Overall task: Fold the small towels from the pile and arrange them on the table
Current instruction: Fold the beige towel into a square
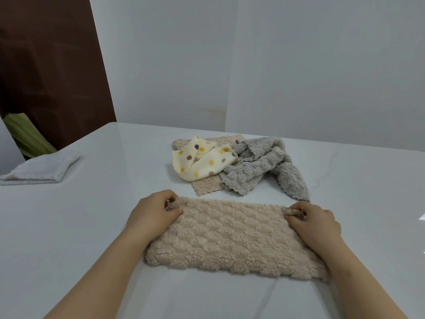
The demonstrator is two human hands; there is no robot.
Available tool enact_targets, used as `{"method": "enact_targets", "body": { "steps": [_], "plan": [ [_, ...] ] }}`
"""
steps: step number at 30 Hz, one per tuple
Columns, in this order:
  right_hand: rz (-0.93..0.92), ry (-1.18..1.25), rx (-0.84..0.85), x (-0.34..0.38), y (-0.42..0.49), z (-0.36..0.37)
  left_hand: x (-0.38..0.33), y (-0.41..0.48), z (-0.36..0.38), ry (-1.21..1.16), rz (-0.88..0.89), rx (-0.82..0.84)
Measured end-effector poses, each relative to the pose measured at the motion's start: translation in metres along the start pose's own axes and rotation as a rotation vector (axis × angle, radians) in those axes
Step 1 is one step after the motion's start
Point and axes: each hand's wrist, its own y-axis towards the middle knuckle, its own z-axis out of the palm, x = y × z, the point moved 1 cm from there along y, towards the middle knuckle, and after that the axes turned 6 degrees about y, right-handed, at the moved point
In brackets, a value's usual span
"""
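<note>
Both hands, left hand (154,209) and right hand (314,221), pinch the far corners of the beige fleece towel (230,238). It looks light, soft and limp; corners offer the surest hold.

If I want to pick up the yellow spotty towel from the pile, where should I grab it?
Probably pinch the spotty towel by its near end, the rounded fold at the front left of the pile, coming from the left. That end hangs free over the beige towel beneath, while the right end is tucked against the crumpled grey towel.
</note>
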Motion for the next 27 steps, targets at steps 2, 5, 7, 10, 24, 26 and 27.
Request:
{"method": "enact_targets", "body": {
  "steps": [2,5,7,10,24,26,27],
  "plan": [
    [-0.065,0.117,-0.049,0.001,-0.002,0.000,0.004,0.001,0.000,-0.127,-0.011,-0.003],
    [-0.104,0.343,-0.140,0.007,-0.007,-0.005,0.007,0.001,-0.005,-0.518,-0.099,-0.028],
    [-0.100,0.508,-0.165,0.006,-0.008,-0.006,0.005,0.001,-0.008,-0.722,-0.152,-0.063],
    [-0.077,0.781,-0.171,0.006,-0.008,-0.007,0.002,0.000,-0.013,-0.780,-0.135,-0.165],
    [-0.123,1.224,-0.234,0.015,-0.012,-0.028,-0.014,-0.012,-0.030,-0.799,0.039,-0.419],
    [-0.131,1.234,-0.233,0.017,-0.014,-0.029,-0.016,-0.012,-0.032,-0.809,0.036,-0.442],
    [-0.133,1.239,-0.233,0.017,-0.015,-0.030,-0.015,-0.012,-0.033,-0.806,0.030,-0.454]
  ]
}}
